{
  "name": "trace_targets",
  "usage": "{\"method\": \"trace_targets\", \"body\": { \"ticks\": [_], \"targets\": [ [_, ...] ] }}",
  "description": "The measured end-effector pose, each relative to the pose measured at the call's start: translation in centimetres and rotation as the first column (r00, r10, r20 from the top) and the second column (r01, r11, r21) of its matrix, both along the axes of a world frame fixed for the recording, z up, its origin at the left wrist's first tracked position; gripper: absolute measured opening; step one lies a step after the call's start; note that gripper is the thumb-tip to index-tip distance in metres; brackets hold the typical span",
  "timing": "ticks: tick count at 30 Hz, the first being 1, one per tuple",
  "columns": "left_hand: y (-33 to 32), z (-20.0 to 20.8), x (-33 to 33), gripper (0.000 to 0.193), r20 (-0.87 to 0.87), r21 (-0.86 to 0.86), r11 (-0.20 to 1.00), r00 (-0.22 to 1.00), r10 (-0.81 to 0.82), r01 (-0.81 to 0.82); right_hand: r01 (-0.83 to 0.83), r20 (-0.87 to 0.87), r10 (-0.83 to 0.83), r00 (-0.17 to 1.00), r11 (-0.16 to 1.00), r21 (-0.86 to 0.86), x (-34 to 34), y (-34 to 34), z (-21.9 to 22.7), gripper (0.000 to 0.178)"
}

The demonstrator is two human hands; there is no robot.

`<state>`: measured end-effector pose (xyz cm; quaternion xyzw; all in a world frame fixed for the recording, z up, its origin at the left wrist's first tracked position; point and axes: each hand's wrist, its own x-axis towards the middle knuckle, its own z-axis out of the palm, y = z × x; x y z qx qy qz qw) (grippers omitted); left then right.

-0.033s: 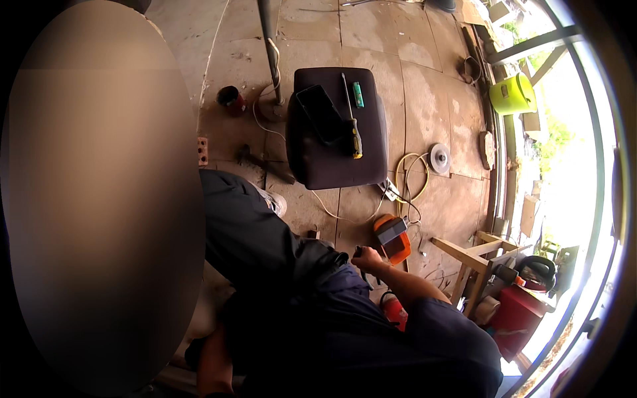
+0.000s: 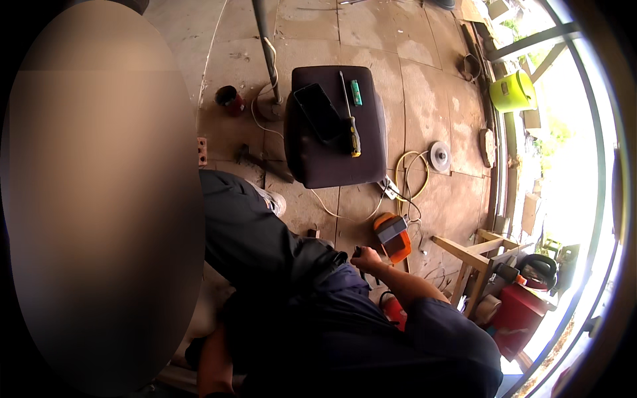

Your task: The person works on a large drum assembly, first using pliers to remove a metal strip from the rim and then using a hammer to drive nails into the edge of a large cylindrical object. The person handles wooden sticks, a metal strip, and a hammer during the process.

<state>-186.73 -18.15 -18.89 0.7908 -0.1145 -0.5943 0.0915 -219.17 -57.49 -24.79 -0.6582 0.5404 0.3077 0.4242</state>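
My right hand (image 2: 365, 259) is closed in front of my dark clothing, with a small dark thing at its fingers that I cannot make out. Low on the left my left forearm (image 2: 215, 363) shows, but its hand is lost in shadow and dark cloth. Ahead of me stands a dark padded seat (image 2: 322, 169). On it lie a flat black rectangular thing like a phone (image 2: 317, 109), a screwdriver (image 2: 355, 138) with a yellow and black handle, and a small green object (image 2: 356, 93). Neither hand touches these.
An orange and grey device (image 2: 393, 233) sits on the floor near my right hand, beside a coiled yellow cable (image 2: 398, 179) and a grey disc (image 2: 440, 157). A metal pole (image 2: 265, 46), a dark red can (image 2: 230, 99), a wooden frame (image 2: 468, 255) and a lime-green bucket (image 2: 512, 94) stand around.
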Motion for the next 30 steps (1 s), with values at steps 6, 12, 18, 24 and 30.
{"method": "trace_targets", "body": {
  "ticks": [6,12,18,24,30],
  "targets": [
    [-2.6,-0.6,-1.3,0.068,-0.021,-0.012,0.999,0.999,-0.050,0.050,-0.015,-0.050,0.021,0.999,0.992,0.128,-1.9,1.1,-1.0,0.042],
    [-2.6,0.4,-2.7,0.067,0.007,0.006,0.999,0.999,-0.033,0.033,-0.136,-0.056,0.137,0.989,0.990,0.025,-2.1,-0.8,-2.3,0.042],
    [-2.5,0.8,-4.0,0.065,0.022,-0.016,1.000,0.999,-0.023,0.024,-0.407,0.065,0.409,0.910,0.912,-0.047,2.7,-1.3,-8.0,0.040],
    [-3.8,0.8,-4.9,0.063,0.009,-0.053,0.999,1.000,0.011,-0.011,-0.435,0.045,0.433,0.900,0.897,0.082,12.5,-1.1,-13.0,0.054],
    [-3.7,-0.6,-6.3,0.061,-0.017,-0.097,0.988,0.992,0.121,-0.123,-0.681,0.067,0.687,0.724,0.727,-0.090,19.0,-1.6,-15.6,0.047]
  ]
}}
